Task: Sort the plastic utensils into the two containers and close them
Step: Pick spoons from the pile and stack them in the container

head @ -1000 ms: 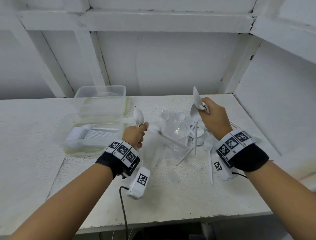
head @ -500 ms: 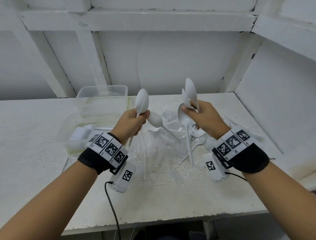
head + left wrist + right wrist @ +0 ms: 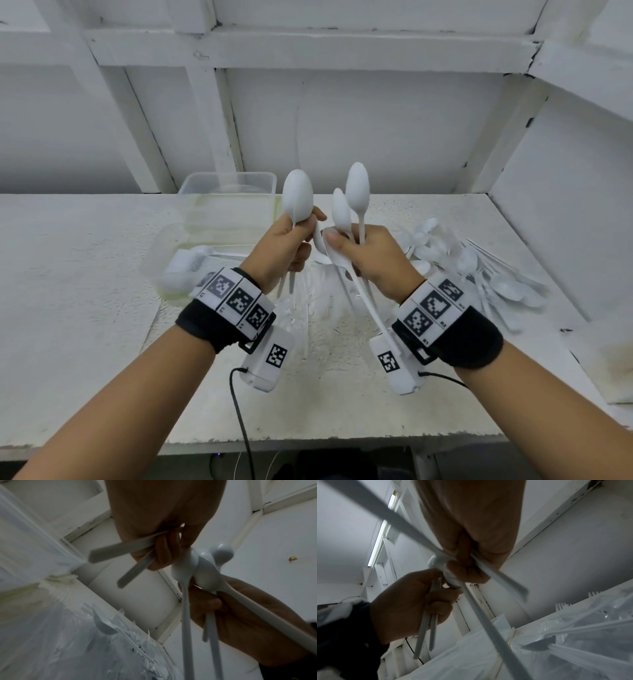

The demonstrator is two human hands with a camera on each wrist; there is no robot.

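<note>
Both hands are fisted around white spoons, bowls up: the left hand [image 3: 286, 248] grips two, the right hand [image 3: 371, 262] several, knuckles nearly touching above the bench [image 3: 85, 308]. Loose utensils [image 3: 486, 270] lie at 3 o'clock; two clear containers [image 3: 226, 205] at 10 o'clock.

A bare workroom: white-painted table [image 3: 102, 342] against white framed walls [image 3: 376, 120].

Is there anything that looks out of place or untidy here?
Yes. Loose utensils lie in a jumbled heap on the table, unsorted. In the right hand the spoons splay at crossed angles rather than lying aligned.
</note>
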